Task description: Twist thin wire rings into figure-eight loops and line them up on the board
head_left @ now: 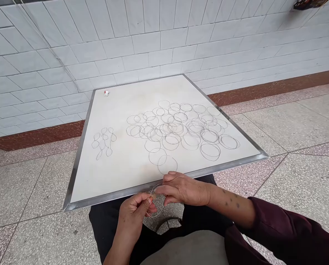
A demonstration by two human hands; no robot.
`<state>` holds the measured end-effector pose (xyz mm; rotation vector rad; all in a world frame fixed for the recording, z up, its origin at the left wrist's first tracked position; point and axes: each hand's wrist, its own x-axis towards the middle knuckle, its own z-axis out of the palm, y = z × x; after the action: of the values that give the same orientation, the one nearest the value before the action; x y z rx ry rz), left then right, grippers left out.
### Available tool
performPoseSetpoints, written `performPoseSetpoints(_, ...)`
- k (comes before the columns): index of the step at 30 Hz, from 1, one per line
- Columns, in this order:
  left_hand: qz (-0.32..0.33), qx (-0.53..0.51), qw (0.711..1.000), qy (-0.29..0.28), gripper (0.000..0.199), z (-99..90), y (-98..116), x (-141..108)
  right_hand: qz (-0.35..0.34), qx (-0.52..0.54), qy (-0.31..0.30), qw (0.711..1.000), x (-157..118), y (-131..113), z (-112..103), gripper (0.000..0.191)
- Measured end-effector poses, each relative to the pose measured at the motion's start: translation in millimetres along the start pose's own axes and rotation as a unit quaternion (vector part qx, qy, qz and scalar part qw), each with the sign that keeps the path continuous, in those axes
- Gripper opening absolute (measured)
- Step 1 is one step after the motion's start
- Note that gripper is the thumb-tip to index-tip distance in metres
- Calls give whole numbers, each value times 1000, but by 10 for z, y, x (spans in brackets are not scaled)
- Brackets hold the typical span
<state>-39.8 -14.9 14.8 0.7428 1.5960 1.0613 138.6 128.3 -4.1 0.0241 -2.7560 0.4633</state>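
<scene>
The left hand (135, 211) pinches a wire ring (159, 213), likely light and springy, best gripped by its rim; whether the right hand's (182, 188) curled fingers grip it, one cannot tell.

White-tiled wall (175, 38) and speckled grey terrazzo floor (316, 117) around a pale, flat-topped table (109, 180) edged in grey metal trim (230, 164).
A small red-and-white object (106, 94), too small to identify, rests on the far left corner; behind it, a thin pale cable (57, 57) slants down the wall. A reddish-brown skirting band (277, 87) runs along the wall's foot to left and right, pinkish speckled strips (263, 180) cross the floor, and a dark patterned object (309, 3) is partly visible at far right, high up.
</scene>
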Motion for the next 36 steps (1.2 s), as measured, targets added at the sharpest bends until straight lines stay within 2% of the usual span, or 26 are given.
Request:
performPoseSetpoints(4, 6, 35, 999, -5, 21, 21, 11, -3, -1, 2, 13, 1000, 0, -7, 52, 45)
performPoseSetpoints(10, 8, 69, 998, -3, 22, 101, 23, -3, 37, -8, 7, 999, 70, -49, 17, 35)
performPoseSetpoints(15, 61, 141, 988, 4, 27, 119, -41, -4, 57, -2, 33, 998, 114, -75, 69, 32)
performPoseSetpoints(21, 136, 244, 960, 34, 27, 121, -105, 7, 85, 0, 50, 995, 111, -73, 158, 32)
performPoseSetpoints(29, 180, 267, 946, 37, 24, 166, -108, 16, 131, 42, 60, 989, 121, -100, 176, 18)
performPoseSetpoints(36, 174, 267, 948, 11, 27, 168, -153, 40, 194, 58, 22, 979, 129, -152, 187, 4)
